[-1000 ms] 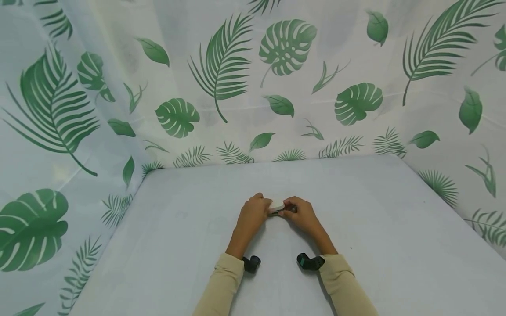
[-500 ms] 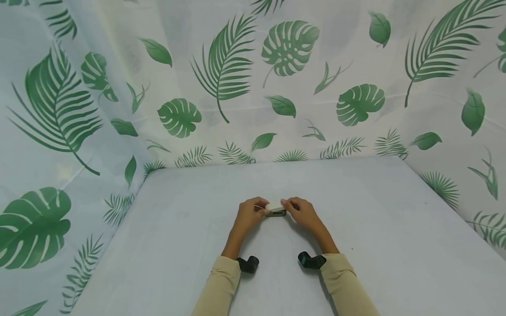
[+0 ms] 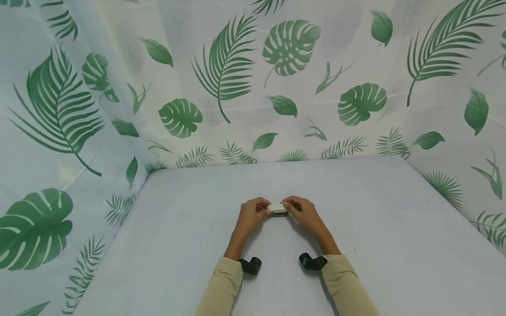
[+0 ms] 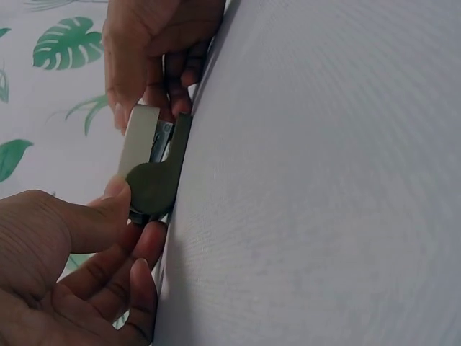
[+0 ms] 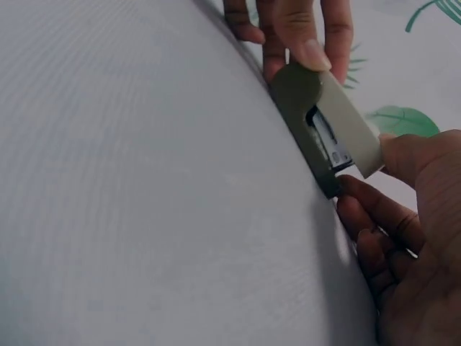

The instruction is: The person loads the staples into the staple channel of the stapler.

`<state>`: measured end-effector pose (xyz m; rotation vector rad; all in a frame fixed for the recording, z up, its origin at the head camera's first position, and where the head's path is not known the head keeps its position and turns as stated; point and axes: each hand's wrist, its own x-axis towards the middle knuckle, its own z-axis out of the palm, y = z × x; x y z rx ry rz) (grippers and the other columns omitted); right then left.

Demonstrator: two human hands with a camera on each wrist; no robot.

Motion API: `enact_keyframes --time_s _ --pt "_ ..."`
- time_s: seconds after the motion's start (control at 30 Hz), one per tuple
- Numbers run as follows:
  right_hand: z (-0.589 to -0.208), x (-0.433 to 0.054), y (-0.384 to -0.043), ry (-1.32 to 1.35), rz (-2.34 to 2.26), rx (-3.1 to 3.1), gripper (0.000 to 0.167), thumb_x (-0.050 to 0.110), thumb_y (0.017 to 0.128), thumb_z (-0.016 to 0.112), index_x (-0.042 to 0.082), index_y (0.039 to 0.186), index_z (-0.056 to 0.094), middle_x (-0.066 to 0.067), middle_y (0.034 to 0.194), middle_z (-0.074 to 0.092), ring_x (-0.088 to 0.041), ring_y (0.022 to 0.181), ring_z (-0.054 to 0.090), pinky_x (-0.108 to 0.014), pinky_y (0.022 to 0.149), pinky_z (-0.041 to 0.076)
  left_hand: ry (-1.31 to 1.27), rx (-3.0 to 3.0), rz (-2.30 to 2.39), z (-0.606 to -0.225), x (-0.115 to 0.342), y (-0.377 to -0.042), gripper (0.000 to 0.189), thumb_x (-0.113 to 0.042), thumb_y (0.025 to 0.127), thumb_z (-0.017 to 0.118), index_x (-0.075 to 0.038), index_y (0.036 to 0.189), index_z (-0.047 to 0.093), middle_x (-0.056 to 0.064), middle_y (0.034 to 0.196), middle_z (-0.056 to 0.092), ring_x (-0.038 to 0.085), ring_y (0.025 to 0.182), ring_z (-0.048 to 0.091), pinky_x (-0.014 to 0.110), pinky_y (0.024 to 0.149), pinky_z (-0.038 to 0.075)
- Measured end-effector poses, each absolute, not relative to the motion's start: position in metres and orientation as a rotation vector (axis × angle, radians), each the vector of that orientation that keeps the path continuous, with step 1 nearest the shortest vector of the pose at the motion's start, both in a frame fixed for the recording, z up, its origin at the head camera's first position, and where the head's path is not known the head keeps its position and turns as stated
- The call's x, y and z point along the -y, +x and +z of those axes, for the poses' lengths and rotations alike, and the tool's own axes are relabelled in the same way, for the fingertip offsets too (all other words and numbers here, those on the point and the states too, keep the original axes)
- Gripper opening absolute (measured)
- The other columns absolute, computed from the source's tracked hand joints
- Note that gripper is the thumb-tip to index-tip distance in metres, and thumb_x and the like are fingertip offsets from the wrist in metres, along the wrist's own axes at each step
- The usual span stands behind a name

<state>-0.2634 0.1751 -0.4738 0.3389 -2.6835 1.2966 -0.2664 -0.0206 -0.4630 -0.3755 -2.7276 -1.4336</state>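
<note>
A small stapler (image 3: 277, 209) with a cream top arm and an olive-green base sits on the white table between both hands. My left hand (image 3: 250, 215) pinches its round hinge end, thumb against the side, as the left wrist view shows at the stapler (image 4: 153, 176). At the front end, my right hand (image 3: 302, 212) has its thumb on the cream top and fingers by the base tip. In the right wrist view, the stapler (image 5: 324, 119) has a gap between top and base, with the metal staple channel (image 5: 331, 144) showing.
The white table (image 3: 189, 245) spreads around the hands. A leaf-printed curtain (image 3: 237, 57) stands behind it and along both sides. A black wrist camera (image 3: 251, 265) is strapped to the left wrist, and another wrist camera (image 3: 312, 262) to the right.
My left hand has shifted its grip, so more of the stapler's left part shows. My right thumb has moved onto the cream top. The stapler now lies more level.
</note>
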Motion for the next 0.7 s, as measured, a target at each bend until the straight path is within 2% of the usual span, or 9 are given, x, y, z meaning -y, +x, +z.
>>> enact_keyframes --time_s 0.2,0.47,0.7 --pt "-0.4733 -0.1743 -0.2613 0.231 1.301 2.730 0.039 0.034 0.103 0.050 0.003 0.118 0.066 -0.014 0.108 0.071 -0.025 0.096 0.066 -0.039 0.082 0.052 -0.385 2.718 -1.461 -0.4651 0.0220 -0.2664 0.020 -0.012 0.088 0.072 -0.007 0.108 0.071 0.009 0.105 0.074 0.022 0.094 0.070 0.038 0.084 0.054" --pt "-0.4727 -0.1750 -0.2623 0.204 1.332 2.727 0.040 0.035 0.103 0.049 0.003 0.119 0.065 -0.014 0.110 0.070 -0.026 0.101 0.065 -0.043 0.087 0.051 -0.350 2.701 -1.488 -0.4638 0.0204 -0.2660 0.021 -0.012 0.087 0.073 -0.006 0.107 0.071 0.009 0.103 0.074 0.020 0.091 0.069 0.036 0.083 0.054" --pt "-0.4743 -0.1747 -0.2619 0.154 1.330 2.729 0.039 0.034 0.103 0.050 0.001 0.119 0.065 -0.014 0.107 0.070 -0.025 0.098 0.064 -0.040 0.084 0.051 -0.341 2.701 -1.486 -0.4660 0.0194 -0.2646 0.020 -0.011 0.088 0.072 -0.006 0.108 0.071 0.009 0.106 0.073 0.023 0.096 0.069 0.039 0.087 0.053"
